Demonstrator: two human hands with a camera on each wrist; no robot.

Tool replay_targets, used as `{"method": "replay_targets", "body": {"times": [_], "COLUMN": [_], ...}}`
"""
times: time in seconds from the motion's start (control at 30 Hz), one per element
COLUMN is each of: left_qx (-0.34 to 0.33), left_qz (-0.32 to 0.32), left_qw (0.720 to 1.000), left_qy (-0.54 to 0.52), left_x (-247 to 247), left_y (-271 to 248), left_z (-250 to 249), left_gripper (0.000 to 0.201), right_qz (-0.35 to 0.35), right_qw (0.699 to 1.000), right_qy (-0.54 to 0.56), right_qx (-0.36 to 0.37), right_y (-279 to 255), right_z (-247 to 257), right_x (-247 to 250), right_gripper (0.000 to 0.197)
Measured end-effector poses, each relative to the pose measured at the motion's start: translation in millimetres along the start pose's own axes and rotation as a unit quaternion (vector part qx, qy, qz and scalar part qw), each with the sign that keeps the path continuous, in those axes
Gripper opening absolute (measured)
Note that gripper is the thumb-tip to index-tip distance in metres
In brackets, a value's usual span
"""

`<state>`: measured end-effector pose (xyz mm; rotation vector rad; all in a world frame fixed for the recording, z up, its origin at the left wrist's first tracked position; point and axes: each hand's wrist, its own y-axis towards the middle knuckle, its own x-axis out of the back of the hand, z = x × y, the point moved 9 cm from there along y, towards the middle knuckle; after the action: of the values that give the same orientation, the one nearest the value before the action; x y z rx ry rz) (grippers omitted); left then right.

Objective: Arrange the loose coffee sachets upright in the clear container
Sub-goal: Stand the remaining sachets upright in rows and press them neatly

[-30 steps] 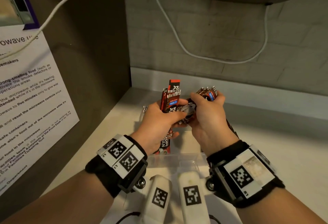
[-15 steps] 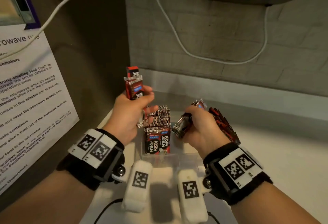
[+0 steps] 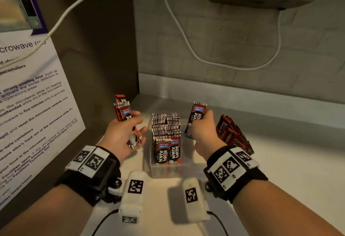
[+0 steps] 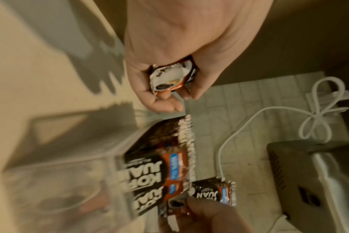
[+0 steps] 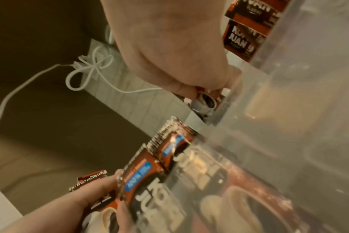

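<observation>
both hands have spread apart since half a second ago: our left hand [image 3: 122, 135] grips a few sachets [image 3: 124, 111], our right hand [image 3: 202, 132] grips one sachet [image 3: 197, 113] reading "kopi juan". upright rows fill the clear container [image 3: 168, 171]; loose pile [image 3: 232, 135] lies right of it, partly hidden. wall notice [image 3: 31, 93] reads "microwave", cut off.

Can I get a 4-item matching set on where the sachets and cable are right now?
Things:
1. Left hand
2. Right hand
3. Container
4. Cable

Places or states:
A. Hangs on the tiled wall
B. Holds upright sachets
C. Grips sachets, left of the container
D. Grips sachets between the container and the loose pile

Pairs: 1-C, 2-D, 3-B, 4-A
</observation>
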<state>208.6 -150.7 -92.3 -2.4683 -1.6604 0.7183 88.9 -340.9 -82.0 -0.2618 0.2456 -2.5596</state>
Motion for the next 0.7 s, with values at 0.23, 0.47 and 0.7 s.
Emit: {"method": "replay_targets", "body": {"times": [0.23, 0.47, 0.7], "left_qx": [0.050, 0.064, 0.104], "left_qz": [0.000, -0.007, 0.003], "left_qw": [0.998, 0.998, 0.994], "left_qy": [0.023, 0.025, 0.018], "left_x": [4, 9, 9], "left_y": [3, 5, 5], "left_z": [34, 37, 46], "left_gripper": [0.014, 0.014, 0.014], "right_qz": [0.017, 0.032, 0.054], "right_qw": [0.999, 0.992, 0.990], "right_qy": [-0.041, -0.100, -0.111], "right_qx": [0.026, 0.076, 0.069], "right_y": [3, 3, 8], "right_z": [-9, -8, -18], "right_x": [-9, -6, -16], "right_gripper": [0.032, 0.034, 0.033]}}
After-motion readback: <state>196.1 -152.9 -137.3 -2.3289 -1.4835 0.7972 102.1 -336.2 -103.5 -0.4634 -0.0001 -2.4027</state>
